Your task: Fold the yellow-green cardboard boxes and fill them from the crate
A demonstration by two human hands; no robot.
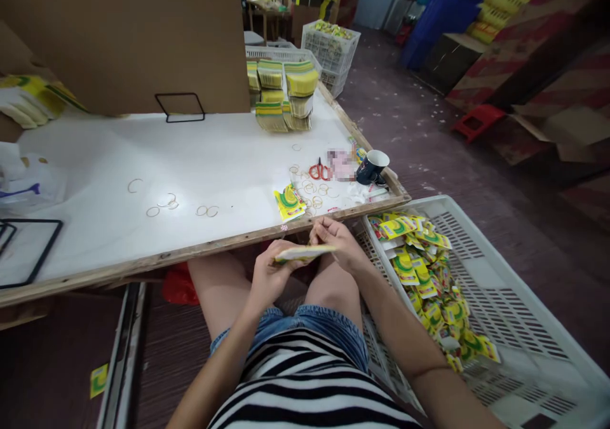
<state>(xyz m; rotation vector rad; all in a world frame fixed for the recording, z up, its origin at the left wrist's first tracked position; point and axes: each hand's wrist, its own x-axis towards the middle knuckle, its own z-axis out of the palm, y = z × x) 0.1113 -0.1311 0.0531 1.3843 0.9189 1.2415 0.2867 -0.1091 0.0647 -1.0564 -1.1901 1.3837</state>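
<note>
Over my lap, just off the table's front edge, my left hand is closed around one end of a yellow and green packet, seen nearly edge-on. Whether it is one packet or a thin stack I cannot tell. My right hand is at the packet's other end, fingers pinched together; what lies between its fingertips is hidden. Another yellow packet lies on the table close beyond my hands. Loose rubber bands are scattered near it, with red-handled scissors behind them.
A dark mug stands at the table's right corner. Packet stacks rise at the back beside a cardboard panel. Right of my legs is a white crate holding many loose packets. A black wire stand occupies the table's left.
</note>
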